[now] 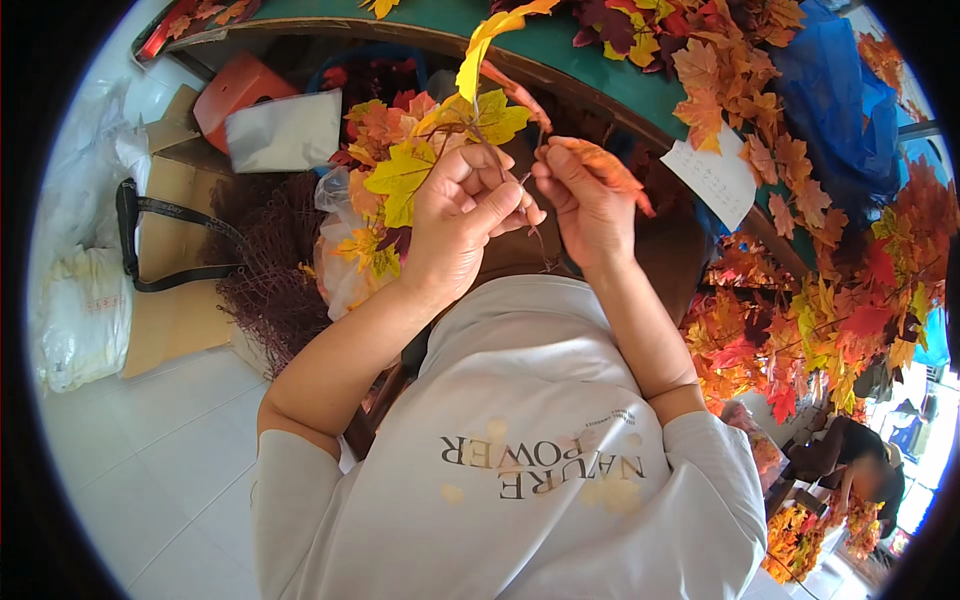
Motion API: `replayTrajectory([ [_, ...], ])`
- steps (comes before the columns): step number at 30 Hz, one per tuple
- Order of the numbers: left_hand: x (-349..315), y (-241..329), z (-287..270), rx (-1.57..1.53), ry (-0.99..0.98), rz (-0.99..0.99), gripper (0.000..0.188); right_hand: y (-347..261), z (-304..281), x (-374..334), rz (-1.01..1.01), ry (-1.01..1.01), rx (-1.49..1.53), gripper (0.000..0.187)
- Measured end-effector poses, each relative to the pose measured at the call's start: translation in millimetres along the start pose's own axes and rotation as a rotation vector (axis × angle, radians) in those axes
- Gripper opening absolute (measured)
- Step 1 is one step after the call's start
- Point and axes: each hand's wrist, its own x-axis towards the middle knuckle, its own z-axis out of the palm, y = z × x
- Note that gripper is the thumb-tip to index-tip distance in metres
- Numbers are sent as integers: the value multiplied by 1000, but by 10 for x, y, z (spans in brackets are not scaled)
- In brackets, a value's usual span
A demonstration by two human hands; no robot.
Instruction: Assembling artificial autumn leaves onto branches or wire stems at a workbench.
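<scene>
our left hand (462,215) – closed on leaf sprig (420,160) | our right hand (585,200) – pinching orange leaf (600,160) | both over green table (560,50)

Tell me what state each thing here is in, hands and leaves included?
left hand: closed around a leafy sprig
leaf sprig: held upright, yellow and orange leaves fanned out
right hand: pinching a single leaf
orange leaf: held apart from the sprig, lying sideways
paper slip: hanging over the table edge
table: strewn with leaves
black strap: lying slack on cardboard
</scene>
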Motion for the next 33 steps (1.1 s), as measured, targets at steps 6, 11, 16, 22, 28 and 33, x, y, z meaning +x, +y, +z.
replayTrajectory([
  [6, -8, -38, -10, 23, -18, 1, 12, 224, 92, -114, 123, 64, 225, 22],
  [11, 0, -70, -12, -11, 50, 1, 16, 251, 72, -137, 138, 97, 265, 21],
  [16, 9, -77, -28, -24, 49, 1, 16, 257, 73, -138, 140, 74, 277, 21],
  [22, 16, -85, -11, -19, 49, -10, 16, 255, 67, -147, 106, 31, 280, 20],
  [28, 11, -80, -20, -21, 46, -18, 17, 278, 67, -135, 91, 39, 269, 16],
  [33, 18, -91, -15, -29, 53, -19, 17, 273, 93, -155, 108, 64, 245, 15],
])
